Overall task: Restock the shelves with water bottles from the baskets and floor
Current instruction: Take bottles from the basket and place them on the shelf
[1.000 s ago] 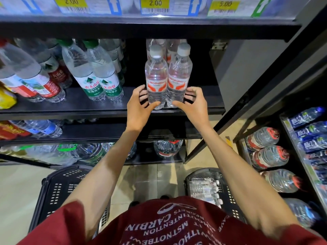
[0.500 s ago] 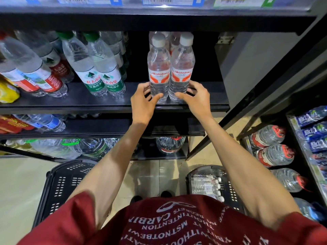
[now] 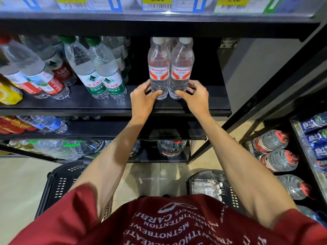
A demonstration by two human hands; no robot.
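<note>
Cupping bases: left hand (image 3: 143, 99) curled round left bottle (image 3: 158, 68), right hand (image 3: 196, 98) round right bottle (image 3: 182, 68); gripped low, likely for steadying pair upright near shelf (image 3: 99, 107) front.

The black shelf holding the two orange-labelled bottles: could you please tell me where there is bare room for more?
Bare black shelf lies right of the two clear orange-labelled bottles, which the left hand and right hand grip, up to the shelf's end. A narrower gap lies between them and the green-capped clear bottles. Further left is crowded.
</note>
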